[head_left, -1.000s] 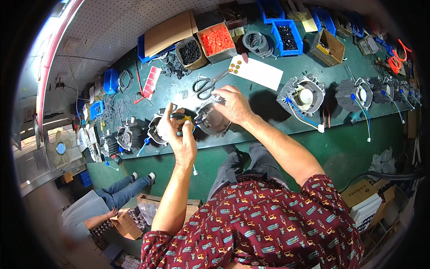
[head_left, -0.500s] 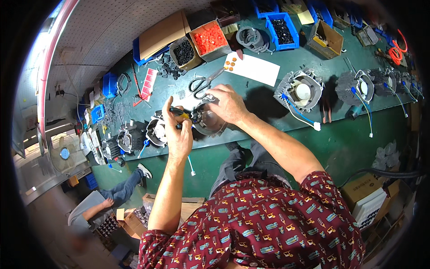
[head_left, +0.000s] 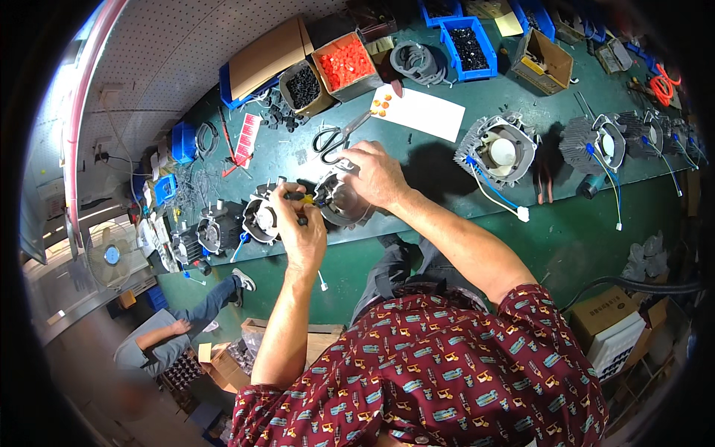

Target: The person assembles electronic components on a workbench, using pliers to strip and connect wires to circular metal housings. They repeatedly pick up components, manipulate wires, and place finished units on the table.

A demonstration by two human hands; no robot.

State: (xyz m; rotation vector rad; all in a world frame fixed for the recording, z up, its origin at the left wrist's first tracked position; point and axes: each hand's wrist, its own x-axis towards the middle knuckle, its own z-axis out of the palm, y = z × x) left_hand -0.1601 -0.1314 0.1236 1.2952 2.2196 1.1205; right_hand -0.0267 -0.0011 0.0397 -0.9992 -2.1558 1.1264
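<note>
My left hand (head_left: 303, 235) is closed round a pliers-like tool with yellow-and-black handles (head_left: 307, 200). Its tip points right, at the side of a round metal motor housing (head_left: 348, 203); whether it touches is hidden. My right hand (head_left: 378, 175) lies over the top of that housing, fingers bent on its far rim, steadying it on the bench. Just beyond my right fingertips lie black-handled scissors (head_left: 333, 141). Another finned housing (head_left: 262, 217) stands directly left of my left hand, partly covered by it. A white connector (head_left: 323, 285) hangs below the bench edge.
More finned housings with wires stand along the bench (head_left: 417, 216), one at right (head_left: 500, 153). Behind are a box of red parts (head_left: 346, 65), a box of black parts (head_left: 302, 88), a blue bin (head_left: 469, 52) and a white sheet (head_left: 428, 115). Another person (head_left: 160, 339) sits at lower left.
My left forefinger, raised before, has curled down onto the tool, and the left hand has shifted slightly down and right. My right hand stays on the housing.
</note>
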